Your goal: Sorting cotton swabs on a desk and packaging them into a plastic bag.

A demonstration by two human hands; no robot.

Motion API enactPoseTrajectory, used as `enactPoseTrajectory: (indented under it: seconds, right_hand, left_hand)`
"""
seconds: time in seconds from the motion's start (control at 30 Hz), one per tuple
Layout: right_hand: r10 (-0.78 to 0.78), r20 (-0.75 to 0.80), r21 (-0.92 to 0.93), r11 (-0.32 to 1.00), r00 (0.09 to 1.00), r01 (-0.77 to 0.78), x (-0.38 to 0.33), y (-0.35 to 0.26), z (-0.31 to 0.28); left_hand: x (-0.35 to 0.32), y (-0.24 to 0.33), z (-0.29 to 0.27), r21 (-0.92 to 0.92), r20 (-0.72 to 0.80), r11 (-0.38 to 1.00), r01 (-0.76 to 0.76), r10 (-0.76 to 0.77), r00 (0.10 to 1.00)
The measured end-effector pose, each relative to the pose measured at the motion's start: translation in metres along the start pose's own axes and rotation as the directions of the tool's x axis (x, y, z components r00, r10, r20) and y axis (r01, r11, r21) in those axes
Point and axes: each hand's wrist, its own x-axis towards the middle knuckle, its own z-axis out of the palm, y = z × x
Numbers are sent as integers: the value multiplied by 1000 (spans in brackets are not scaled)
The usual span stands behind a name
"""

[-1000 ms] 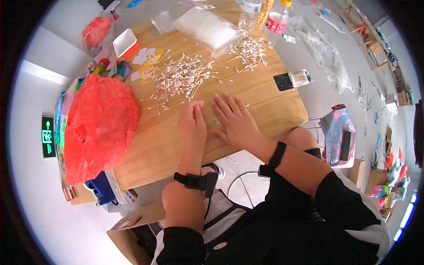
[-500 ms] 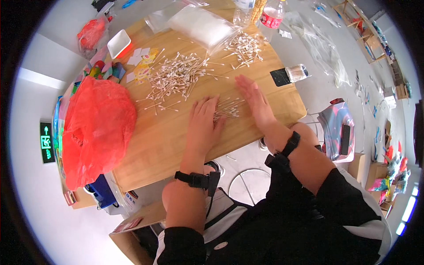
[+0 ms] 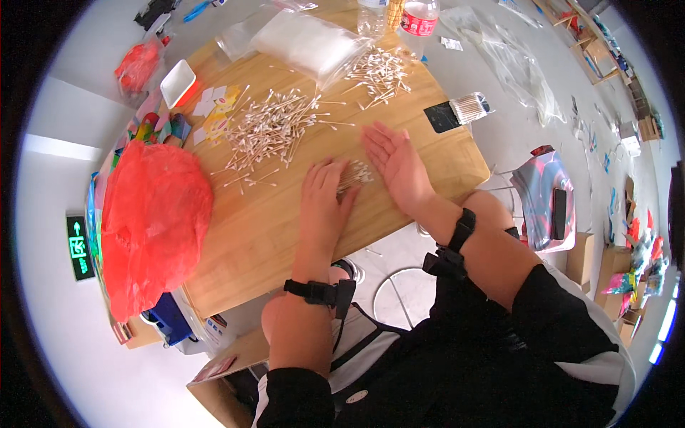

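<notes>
Near the middle of the wooden table, my left hand (image 3: pixel 322 191) curls round a small bundle of cotton swabs (image 3: pixel 354 174), whose white tips stick out past the fingers toward the right. Part of the bundle is hidden behind the fingers and thumb. Just to its right, my right hand (image 3: pixel 397 162) is turned partly palm up with its fingers stretched out, holding nothing. A large loose heap of cotton swabs (image 3: pixel 267 128) lies beyond my left hand, and a smaller heap (image 3: pixel 379 75) is at the far side.
A clear plastic bag (image 3: pixel 307 43) lies at the back near bottles (image 3: pixel 418 25). A packed bundle of swabs (image 3: pixel 469 109) rests by a dark card (image 3: pixel 442 118) at the right edge. At left are a red plastic bag (image 3: pixel 157 221) and a white tray (image 3: pixel 178 82).
My left hand has closed in on the swabs, and they now sit in a tighter bunch. My right hand has rolled to show more of its palm. The view has shifted slightly.
</notes>
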Motion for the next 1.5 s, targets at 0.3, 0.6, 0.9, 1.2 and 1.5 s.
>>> enactPoseTrajectory:
  seconds: [0.3, 0.6, 0.9, 1.2, 1.5]
  right_hand:
    - [-30, 33, -69, 997, 999, 32, 2, 3, -1]
    - [-98, 108, -139, 984, 989, 113, 0, 7, 0]
    - [-213, 225, -297, 914, 951, 276, 3, 14, 0]
    - [-174, 165, -201, 958, 971, 206, 6, 28, 12]
    - [-186, 501, -789, 302, 845, 534, 3, -11, 13]
  left_hand:
    - [-12, 29, 24, 469, 115, 881, 66, -134, 984]
    - [-7, 37, 27, 534, 83, 840, 96, -165, 983]
    - [3, 11, 16, -648, -132, 703, 293, -482, 866]
    - [-1, 30, 32, -897, -73, 390, 209, -596, 800]
    - [2, 12, 26, -914, -194, 398, 80, -601, 775]
